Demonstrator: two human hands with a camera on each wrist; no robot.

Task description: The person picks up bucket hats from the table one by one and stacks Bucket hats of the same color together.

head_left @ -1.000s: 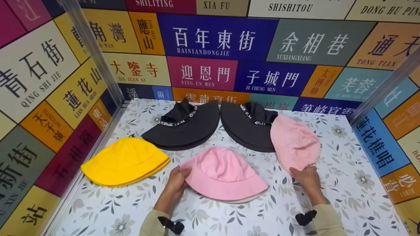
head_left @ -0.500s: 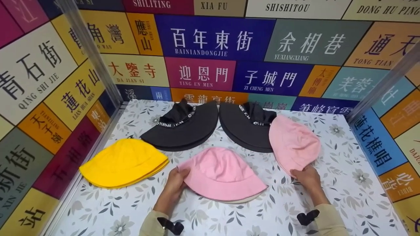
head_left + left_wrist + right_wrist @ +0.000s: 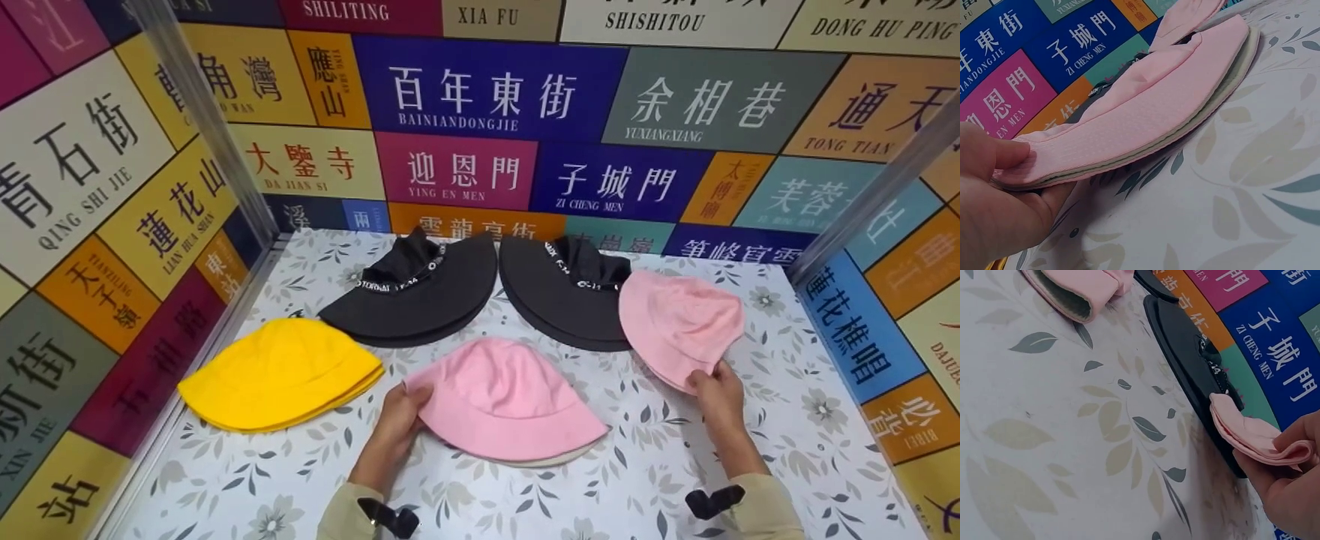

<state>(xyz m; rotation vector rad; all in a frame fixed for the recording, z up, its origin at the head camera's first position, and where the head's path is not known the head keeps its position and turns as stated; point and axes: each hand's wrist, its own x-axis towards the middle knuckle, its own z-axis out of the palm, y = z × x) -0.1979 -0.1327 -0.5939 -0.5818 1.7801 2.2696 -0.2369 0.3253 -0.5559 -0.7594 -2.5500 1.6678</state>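
A pink bucket hat (image 3: 510,397) lies folded flat at the middle front of the table. My left hand (image 3: 401,420) pinches the left end of its brim, thumb on top and fingers below, as the left wrist view shows. A second, paler pink bucket hat (image 3: 679,326) is at the right, its left side overlapping a black hat. The lower edge of its brim is pinched by my right hand (image 3: 720,401). In the right wrist view the folded pink brim (image 3: 1252,433) sits between thumb and fingers.
Two black wide-brimmed hats with white lettering, one left (image 3: 420,300) and one right (image 3: 562,307), lie at the back. A yellow bucket hat (image 3: 281,375) lies at the left. Sign-printed walls (image 3: 487,90) enclose the flower-patterned table (image 3: 765,480).
My right hand has shifted slightly right and up with the paler pink hat, which has turned a little. The left hand and its hat stay nearly in place.
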